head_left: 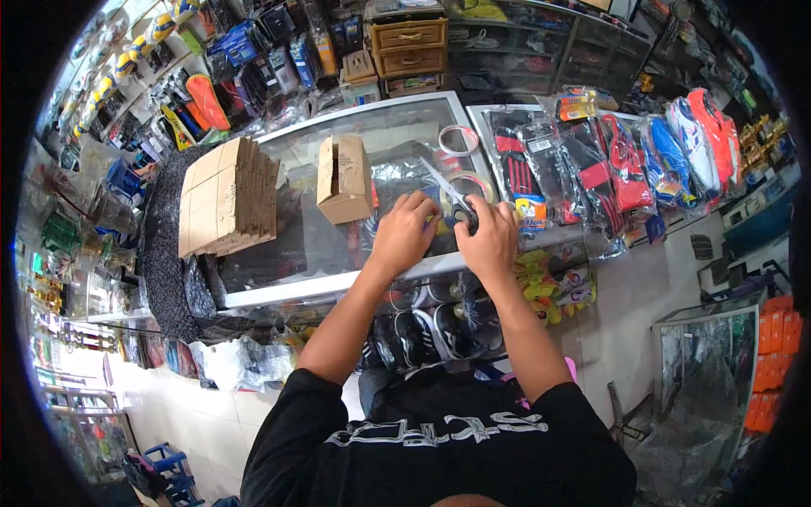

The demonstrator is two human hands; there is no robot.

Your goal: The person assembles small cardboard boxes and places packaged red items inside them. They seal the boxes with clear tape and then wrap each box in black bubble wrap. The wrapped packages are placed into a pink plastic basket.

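Observation:
My right hand (490, 239) is closed around the black handles of a pair of scissors (443, 181), whose blades point away to the far left over the glass counter. Just left of it, my left hand (406, 232) has its fingers curled in with the thumb toward them; whatever they may hold is hidden. Beyond the scissors lies a roll of clear tape (482, 180), partly covered by them and my right hand. A second tape roll (459, 128) rests farther back. Left of my left hand stands a small brown cardboard box (348, 208), its top flaps slightly parted.
A stack of flattened cardboard (208, 201) sits on the glass counter (297, 290) at the left. Packaged socks (583, 160) and bagged shoes (667, 156) cover the right side. Below the front edge are black shoes (414, 336). A wooden drawer unit (410, 37) stands behind.

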